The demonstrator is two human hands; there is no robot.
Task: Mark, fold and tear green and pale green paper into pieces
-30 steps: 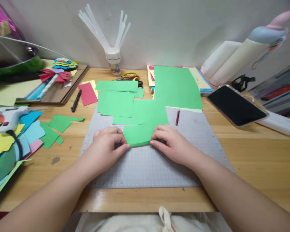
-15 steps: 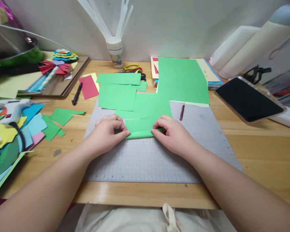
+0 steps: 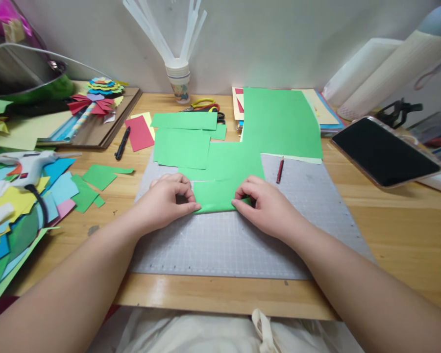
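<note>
A strip of green paper (image 3: 216, 194) lies on the grey cutting mat (image 3: 220, 245), its near edge folded or curled up. My left hand (image 3: 172, 196) pinches that edge at its left end between thumb and fingers. At the right end, my right hand (image 3: 255, 198) pinches the same edge, thumb in front. Just beyond the strip is a larger green sheet (image 3: 235, 159). More cut green pieces (image 3: 183, 147) overlap it on the left. To the right of my right hand rests a short dark red pencil (image 3: 280, 170).
At left are a white glue gun (image 3: 29, 164), coloured paper scraps (image 3: 22, 206) and a black pen (image 3: 122, 143). Scissors (image 3: 202, 105) and a paper cup (image 3: 179, 86) of white sticks stand behind. A green sheet (image 3: 282, 122) tops a paper stack; a phone (image 3: 387, 152) leans at right.
The view has shifted slightly, so everything sits a little further right. Both hands keep their pinch on the strip, and its near edge looks slightly flatter.
</note>
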